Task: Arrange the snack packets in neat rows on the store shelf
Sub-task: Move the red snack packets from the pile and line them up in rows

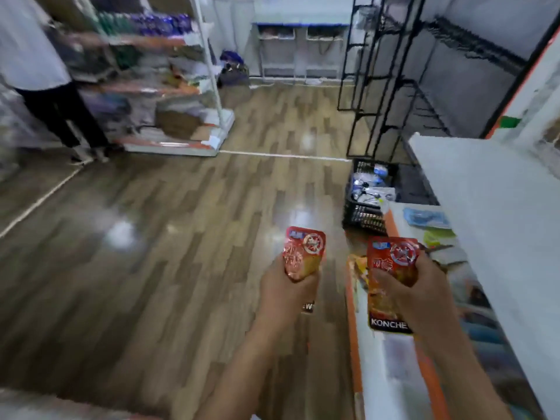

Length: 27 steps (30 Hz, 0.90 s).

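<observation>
Head view, and both hands are loaded. The left hand [283,286] curls round the lower half of a red snack packet [304,253] out over the wooden floor [151,237], squeezing it so the foil bows. The right hand [421,286] grips a second red packet [391,268], thumb across its face, just above the orange front edge of the lower shelf [351,301].

Both packets are glossy red with a small blue label and a round red-and-white emblem at the top. The second one shows a black band at the bottom with white lettering, "KONCHE". A sliver of the same black band peeks out under the left hand. Each packet's long axis runs away from the person, emblem end pointing forward and black band nearest the wrist. The left one tips slightly rightward.

Further right, a white shelf board [485,207] juts over blurred packets. Beyond sits a black crate [366,197] of goods on the floor, and behind it stands a black wire rack [385,86]. Far left is a stocked shelving unit [169,86], motion-blurred, with another person [39,71] beside it
</observation>
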Tool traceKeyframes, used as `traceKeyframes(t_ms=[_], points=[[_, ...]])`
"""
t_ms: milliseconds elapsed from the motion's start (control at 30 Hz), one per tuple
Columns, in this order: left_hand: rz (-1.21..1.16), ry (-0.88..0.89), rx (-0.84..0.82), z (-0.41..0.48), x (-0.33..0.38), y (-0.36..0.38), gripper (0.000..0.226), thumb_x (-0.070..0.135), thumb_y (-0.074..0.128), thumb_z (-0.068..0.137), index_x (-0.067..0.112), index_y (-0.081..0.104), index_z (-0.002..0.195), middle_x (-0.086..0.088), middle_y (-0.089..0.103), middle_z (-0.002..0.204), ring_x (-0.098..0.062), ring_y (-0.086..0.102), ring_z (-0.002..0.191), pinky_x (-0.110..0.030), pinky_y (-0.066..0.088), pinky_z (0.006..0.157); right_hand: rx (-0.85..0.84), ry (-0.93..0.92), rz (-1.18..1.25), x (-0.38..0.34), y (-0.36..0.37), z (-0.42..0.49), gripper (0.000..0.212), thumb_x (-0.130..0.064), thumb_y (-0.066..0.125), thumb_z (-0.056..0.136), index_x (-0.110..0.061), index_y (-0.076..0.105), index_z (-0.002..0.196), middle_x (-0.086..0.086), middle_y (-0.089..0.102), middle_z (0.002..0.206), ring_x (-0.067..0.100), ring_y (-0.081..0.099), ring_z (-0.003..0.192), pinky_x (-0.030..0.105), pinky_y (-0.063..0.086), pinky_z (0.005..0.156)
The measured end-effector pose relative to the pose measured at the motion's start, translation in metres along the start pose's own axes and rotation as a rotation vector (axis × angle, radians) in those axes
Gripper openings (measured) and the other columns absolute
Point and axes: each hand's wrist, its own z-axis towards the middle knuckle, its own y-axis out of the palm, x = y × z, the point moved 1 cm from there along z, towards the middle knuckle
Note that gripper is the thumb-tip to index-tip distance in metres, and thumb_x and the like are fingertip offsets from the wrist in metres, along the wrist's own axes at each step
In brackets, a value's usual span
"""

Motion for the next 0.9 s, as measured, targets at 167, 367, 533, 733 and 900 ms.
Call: traceKeyframes(t_ms=[167,367,533,733,900], points=[[-0.066,-0.075,0.188,0.028,-0.012,-0.113,0.013,0.005,0.072,0.081,0.016,0.064,0.079,0.007,0.065,0.059,-0.006,0.061,0.052,-0.02,0.049,0.053,-0.208,-0.148,-0.029,-0.058,0.128,0.016,0.052,-0.05,0.073,0.055,-0.021,0.057,0.094,0.005,0.066,0.086,0.027,0.064,0.079,0.045,0.054,0.075],[-0.122,-0.156,0.577,0.037,-0.043,-0.246,0.016,0.033,0.068,0.082,0.018,0.064,0.085,-0.002,0.073,0.083,-0.022,0.069,0.077,-0.041,0.054,0.08,-0.563,-0.256,-0.004,-0.117,0.275,0.011,0.037,-0.014,0.072,0.077,-0.021,0.054,0.109,-0.002,0.065,0.095,0.021,0.063,0.088,0.036,0.05,0.083],[-0.179,-0.181,0.879,0.023,-0.063,-0.335,0.016,0.031,0.06,0.083,0.017,0.066,0.086,-0.004,0.073,0.088,-0.024,0.068,0.084,-0.047,0.053,0.086,-0.889,-0.348,0.02,-0.158,0.384,-0.016,0.051,0.008,0.058,0.078,-0.022,0.048,0.118,-0.003,0.061,0.099,0.019,0.058,0.091,0.031,0.044,0.083],[-0.277,-0.167,1.207,0.018,-0.076,-0.427,0.009,0.013,0.061,0.092,0.019,0.067,0.089,0.002,0.075,0.086,-0.014,0.069,0.082,-0.032,0.055,0.078,-1.285,-0.373,0.084,-0.209,0.51,-0.045,0.044,0.014,0.057,0.079,-0.025,0.053,0.1,0.0,0.067,0.1,0.013,0.064,0.087,0.035,0.051,0.081],[-0.314,-0.153,1.536,0.019,-0.071,-0.497,0.007,0.014,0.064,0.091,0.016,0.067,0.096,-0.003,0.074,0.092,-0.022,0.07,0.09,-0.033,0.056,0.082,-1.57,-0.51,0.084,-0.266,0.613,-0.065,0.043,0.014,0.059,0.078,-0.027,0.055,0.09,-0.003,0.068,0.093,0.018,0.065,0.087,0.045,0.05,0.085]])
